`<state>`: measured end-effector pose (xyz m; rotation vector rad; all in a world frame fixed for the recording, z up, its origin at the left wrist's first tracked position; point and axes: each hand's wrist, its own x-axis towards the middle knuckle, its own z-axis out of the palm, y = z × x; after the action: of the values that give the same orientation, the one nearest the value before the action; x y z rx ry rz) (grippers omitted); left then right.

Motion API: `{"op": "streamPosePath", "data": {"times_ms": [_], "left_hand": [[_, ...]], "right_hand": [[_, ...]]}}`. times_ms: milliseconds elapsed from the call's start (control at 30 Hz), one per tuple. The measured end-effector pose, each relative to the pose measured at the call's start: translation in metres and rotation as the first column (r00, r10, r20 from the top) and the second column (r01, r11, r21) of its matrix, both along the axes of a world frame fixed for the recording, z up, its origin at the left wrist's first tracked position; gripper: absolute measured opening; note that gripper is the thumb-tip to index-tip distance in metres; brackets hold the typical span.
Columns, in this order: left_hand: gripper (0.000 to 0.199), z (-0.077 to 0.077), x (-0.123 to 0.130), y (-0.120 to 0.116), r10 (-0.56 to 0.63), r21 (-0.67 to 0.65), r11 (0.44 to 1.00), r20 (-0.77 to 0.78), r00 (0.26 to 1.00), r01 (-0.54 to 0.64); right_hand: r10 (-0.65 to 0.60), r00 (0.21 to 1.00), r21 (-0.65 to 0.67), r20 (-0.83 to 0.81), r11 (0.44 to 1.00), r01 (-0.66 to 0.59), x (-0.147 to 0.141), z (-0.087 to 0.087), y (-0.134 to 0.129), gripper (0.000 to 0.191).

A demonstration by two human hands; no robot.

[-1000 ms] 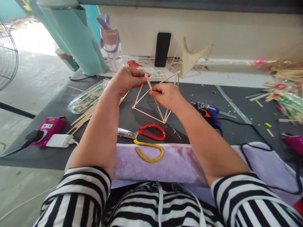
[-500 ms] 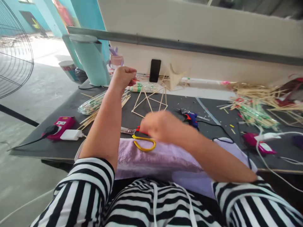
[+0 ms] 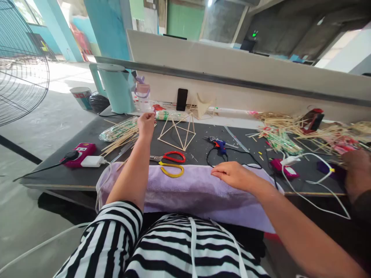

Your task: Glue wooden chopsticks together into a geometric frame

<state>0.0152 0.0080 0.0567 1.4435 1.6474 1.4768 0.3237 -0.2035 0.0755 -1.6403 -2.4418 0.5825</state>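
Observation:
My left hand [image 3: 147, 125] is closed in a pinch at the left of the wooden stick frame [image 3: 179, 136]. Something small and pinkish shows at its fingertips, too small to name. Over the front edge of the lilac towel [image 3: 197, 181], my right hand [image 3: 233, 175] has its fingers loosely stretched out to the left, with nothing seen in them. Between my hands lie scissors [image 3: 171, 170] with one red and one yellow handle, their blades partly behind my left forearm. A blue glue gun [image 3: 219, 146] rests beyond my right hand, its black cord looped nearby.
Packed sticks [image 3: 118, 130] and a magenta power strip [image 3: 79, 154] are on the left, before a blue jug [image 3: 114, 88]. A phone [image 3: 182, 99] leans on the back wall. Stick piles [image 3: 281, 141] and another person's hand [image 3: 355, 168] are at right.
My left hand has come down and a little closer to me. My right hand has moved right, off the scissors and over the towel. The view has tilted up, and another person's hand shows at right.

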Motion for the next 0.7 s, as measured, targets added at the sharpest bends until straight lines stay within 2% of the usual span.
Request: {"op": "streamPosePath", "data": {"times_ms": [67,167,333,433,533,700], "left_hand": [[0.034,-0.017,-0.004,0.002,0.074,0.003,0.997,-0.092,0.993,-0.074],[0.031,-0.037,-0.014,0.006,0.085,-0.031,0.995,-0.248,0.965,-0.096],[0.027,-0.047,-0.034,0.008,0.017,-0.134,0.987,-0.458,0.889,-0.088],[0.021,-0.05,-0.036,0.008,-0.099,-0.237,0.971,-0.526,0.845,-0.034],[0.02,-0.054,-0.029,0.009,-0.193,-0.295,0.955,-0.565,0.803,0.022],[0.019,-0.058,-0.022,0.01,-0.275,-0.351,0.935,-0.622,0.733,0.053]], "right_hand": [[-0.046,0.999,-0.006,0.007,0.999,0.046,-0.01,-0.018,0.023,0.025],[-0.184,0.975,0.053,0.126,0.982,0.179,-0.032,-0.042,0.059,0.02],[-0.24,0.951,0.101,0.193,0.969,0.224,-0.055,-0.069,0.092,0.022],[-0.22,0.948,0.087,0.23,0.975,0.205,-0.055,-0.075,0.099,0.013],[-0.202,0.948,0.062,0.246,0.979,0.192,-0.049,-0.072,0.112,0.013],[-0.213,0.95,0.027,0.227,0.977,0.212,-0.047,-0.065,0.136,0.013]]}}
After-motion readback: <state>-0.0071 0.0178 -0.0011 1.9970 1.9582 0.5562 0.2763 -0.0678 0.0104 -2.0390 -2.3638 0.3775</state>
